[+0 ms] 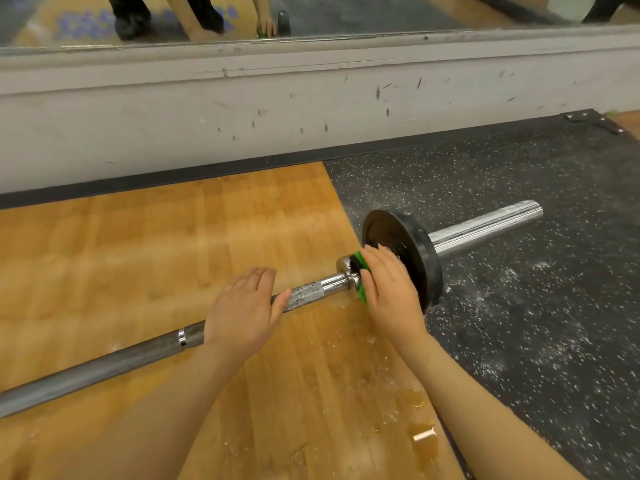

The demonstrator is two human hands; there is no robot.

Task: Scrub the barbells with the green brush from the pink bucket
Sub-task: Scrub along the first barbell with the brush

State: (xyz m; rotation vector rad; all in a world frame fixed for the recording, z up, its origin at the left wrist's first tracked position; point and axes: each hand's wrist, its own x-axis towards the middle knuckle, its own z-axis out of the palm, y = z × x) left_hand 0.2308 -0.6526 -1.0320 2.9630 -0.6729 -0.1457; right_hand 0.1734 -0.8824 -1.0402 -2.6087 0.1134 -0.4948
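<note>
The barbell (149, 355) lies on the floor with its long axis running from the lower left up toward the right, the bare sleeve end pointing at the far right over the speckled black rubber mat (519, 323). Most of the shaft crosses the wooden platform (173, 254). A black plate (412, 244) sits on the sleeve, standing on edge where wood meets rubber.

The right hand (388, 289) grips the green brush (362, 271), fingers wrapped over its back, and presses it between the chrome collar (346, 271) and the plate's inner face. The brush shows only as green edges and dark bristles beyond the hand.

The left hand (242, 310) rests flat on the knurled shaft with fingers straight, just left of the collar and near the right hand, not curled round the bar.

Wet patches and white flecks lie on the wood under the forearms. A scuffed white wall base (242, 109) runs behind, with a mirror (346, 12) above it.
</note>
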